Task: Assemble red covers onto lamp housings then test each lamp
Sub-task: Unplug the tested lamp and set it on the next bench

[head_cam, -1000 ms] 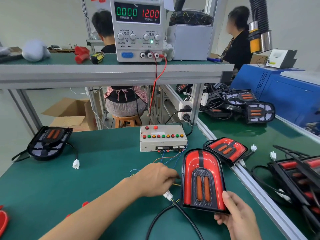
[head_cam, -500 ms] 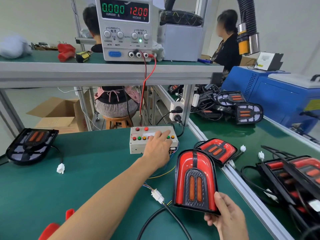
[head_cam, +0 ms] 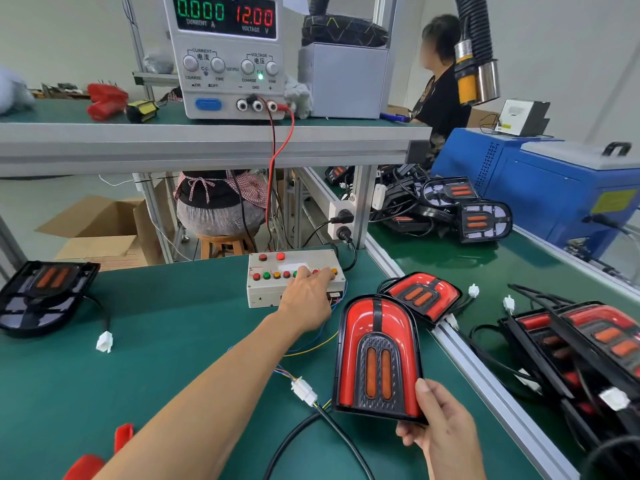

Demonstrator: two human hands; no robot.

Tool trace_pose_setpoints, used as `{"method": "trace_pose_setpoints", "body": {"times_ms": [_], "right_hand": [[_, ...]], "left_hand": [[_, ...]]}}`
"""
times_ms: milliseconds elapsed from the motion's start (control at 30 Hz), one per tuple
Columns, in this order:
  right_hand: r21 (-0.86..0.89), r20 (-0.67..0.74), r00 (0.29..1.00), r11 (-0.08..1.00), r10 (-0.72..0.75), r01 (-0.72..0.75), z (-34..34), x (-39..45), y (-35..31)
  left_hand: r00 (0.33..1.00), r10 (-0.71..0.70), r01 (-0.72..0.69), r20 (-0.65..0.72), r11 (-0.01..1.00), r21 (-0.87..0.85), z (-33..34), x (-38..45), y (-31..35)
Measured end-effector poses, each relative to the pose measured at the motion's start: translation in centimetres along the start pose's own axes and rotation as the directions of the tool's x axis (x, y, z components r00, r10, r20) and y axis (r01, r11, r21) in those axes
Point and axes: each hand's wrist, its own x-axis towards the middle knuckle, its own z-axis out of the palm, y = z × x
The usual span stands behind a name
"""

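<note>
The testing step is going on. The right hand [head_cam: 440, 431] is holding the lamp [head_cam: 377, 355] at about 5 o'clock on the tabletop [head_cam: 156, 341], its fingers clamped on the bottom edge. The left hand [head_cam: 306, 296] is reaching out to 12 o'clock, its straight fingers touching the buttons on the test box [head_cam: 294, 278]. The power supply [head_cam: 225, 53] is showing zero current. Next, I think, a button needs a push to light the lamp.
</note>
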Motion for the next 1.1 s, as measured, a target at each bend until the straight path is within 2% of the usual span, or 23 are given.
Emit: {"method": "trace_pose_setpoints", "body": {"times_ms": [200,367,500,567,667,833,933,1033,1100], "right_hand": [[-0.001,0.001,1.000,1.000,-0.008,0.008,0.0,-0.1,0.1],[0.011,-0.010,1.000,1.000,-0.026,0.026,0.1,-0.1,0.1],[0.016,-0.011,0.999,0.999,-0.031,0.031,0.0,-0.1,0.1],[0.009,-0.017,0.999,0.999,-0.033,0.033,0.0,0.0,0.2],[-0.006,-0.024,0.999,1.000,-0.028,0.027,-0.2,0.0,0.4],[-0.001,-0.032,0.999,1.000,-0.018,0.018,0.1,-0.2,0.1],[0.018,-0.049,0.999,1.000,-0.007,0.008,0.1,-0.3,-0.2],[0.029,-0.060,0.998,1.000,0.001,0.001,0.2,-0.5,-0.4],[0.030,-0.062,0.998,1.000,0.006,-0.004,0.2,-0.5,-0.5]], "left_hand": [[0.999,0.031,-0.032,-0.021,0.999,-0.019,0.3,-0.3,-0.3],[0.999,0.020,-0.014,0.051,0.994,-0.110,-0.4,0.0,-0.5],[0.987,0.108,-0.128,-0.121,0.976,-0.175,-0.8,-1.0,-0.8],[0.984,0.132,-0.154,-0.121,0.968,-0.196,-1.1,-2.3,-0.7],[0.993,0.112,-0.107,0.039,0.989,-0.105,-1.9,-4.4,0.1],[0.957,0.147,-0.172,0.250,0.981,0.085,-2.2,-7.6,1.5],[0.966,0.136,-0.154,0.218,0.986,0.064,-1.3,-8.9,2.2],[0.992,0.028,-0.036,0.126,0.998,0.059,-0.8,-9.1,2.2],[0.993,-0.016,0.003,0.118,0.994,0.108,-0.7,-8.9,2.3]]}}
